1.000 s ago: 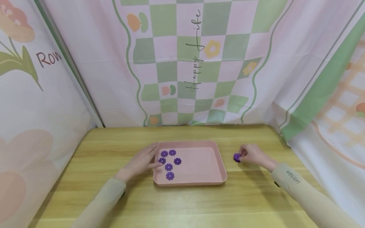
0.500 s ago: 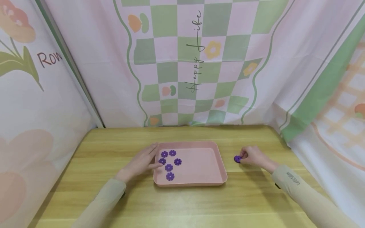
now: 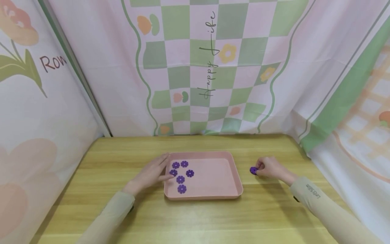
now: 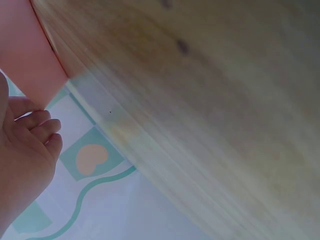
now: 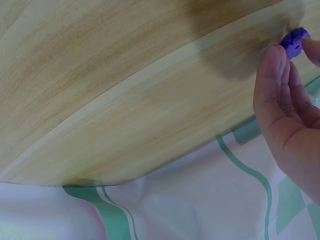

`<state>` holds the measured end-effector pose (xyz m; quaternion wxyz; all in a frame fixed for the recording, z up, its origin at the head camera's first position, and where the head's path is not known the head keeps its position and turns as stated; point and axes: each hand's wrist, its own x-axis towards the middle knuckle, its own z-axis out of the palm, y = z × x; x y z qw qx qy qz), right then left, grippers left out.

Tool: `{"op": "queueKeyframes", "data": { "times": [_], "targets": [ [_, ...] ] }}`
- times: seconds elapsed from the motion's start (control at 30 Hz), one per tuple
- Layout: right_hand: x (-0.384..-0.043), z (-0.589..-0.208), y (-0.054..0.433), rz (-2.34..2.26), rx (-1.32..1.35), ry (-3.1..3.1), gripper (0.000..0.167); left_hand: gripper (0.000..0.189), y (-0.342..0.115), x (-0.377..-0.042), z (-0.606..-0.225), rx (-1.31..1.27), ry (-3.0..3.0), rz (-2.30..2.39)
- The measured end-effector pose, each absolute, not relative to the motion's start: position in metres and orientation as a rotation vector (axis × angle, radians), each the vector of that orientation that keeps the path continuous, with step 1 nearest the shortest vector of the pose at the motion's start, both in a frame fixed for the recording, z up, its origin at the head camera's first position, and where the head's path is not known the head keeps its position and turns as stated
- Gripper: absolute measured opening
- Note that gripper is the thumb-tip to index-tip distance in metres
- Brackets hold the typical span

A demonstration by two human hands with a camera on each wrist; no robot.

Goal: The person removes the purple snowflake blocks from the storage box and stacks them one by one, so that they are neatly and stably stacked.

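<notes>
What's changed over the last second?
Very little: the right hand and the purple piece it pinches seem to have shifted slightly nearer. No visible grasp or release. The left hand at the tray and the six purple discs inside stayed put.

To the left of the right hand (image 3: 269, 166) and the disc (image 3: 253, 170) in its grip, the tray (image 3: 213, 176) sits on the table (image 3: 201, 220), with six discs (image 3: 180, 179) in the half away from that grip, the left hand (image 3: 149, 173) at the tray's farther side, and the curtain (image 3: 210, 78) behind.

The right hand (image 3: 270, 166) partly hides a purple disc (image 3: 253, 170).
</notes>
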<state>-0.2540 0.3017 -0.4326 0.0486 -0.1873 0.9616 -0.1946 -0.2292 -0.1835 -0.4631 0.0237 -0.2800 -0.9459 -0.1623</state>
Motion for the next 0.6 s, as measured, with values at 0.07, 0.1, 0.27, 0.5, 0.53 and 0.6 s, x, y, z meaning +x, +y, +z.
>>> {"op": "queueKeyframes", "data": {
  "times": [0.07,0.1,0.27,0.5,0.53,0.6],
  "targets": [
    [-0.254,-0.433,0.302,-0.603,-0.566,2.923,0.015,0.088,-0.184,-0.229,-0.463,-0.872,-2.918,-0.503],
    [-0.254,-0.433,0.302,-0.606,-0.57,2.923,0.015,0.088,-0.184,-0.229,-0.463,-0.874,-2.914,-0.502],
    [-0.257,-0.43,0.303,-0.588,-0.581,2.927,0.015,0.088,-0.185,-0.23,-0.465,-0.873,-2.905,-0.512],
    [-0.262,-0.416,0.295,-0.573,-0.634,2.932,0.02,0.089,-0.185,-0.23,-0.465,-0.871,-2.911,-0.508],
    [-0.263,-0.414,0.293,-0.574,-0.645,2.929,0.02,0.09,-0.185,-0.23,-0.464,-0.867,-2.917,-0.506],
    [-0.265,-0.41,0.287,-0.57,-0.675,2.928,0.021,0.09,-0.185,-0.229,-0.464,-0.873,-2.915,-0.505]
  ]
}}
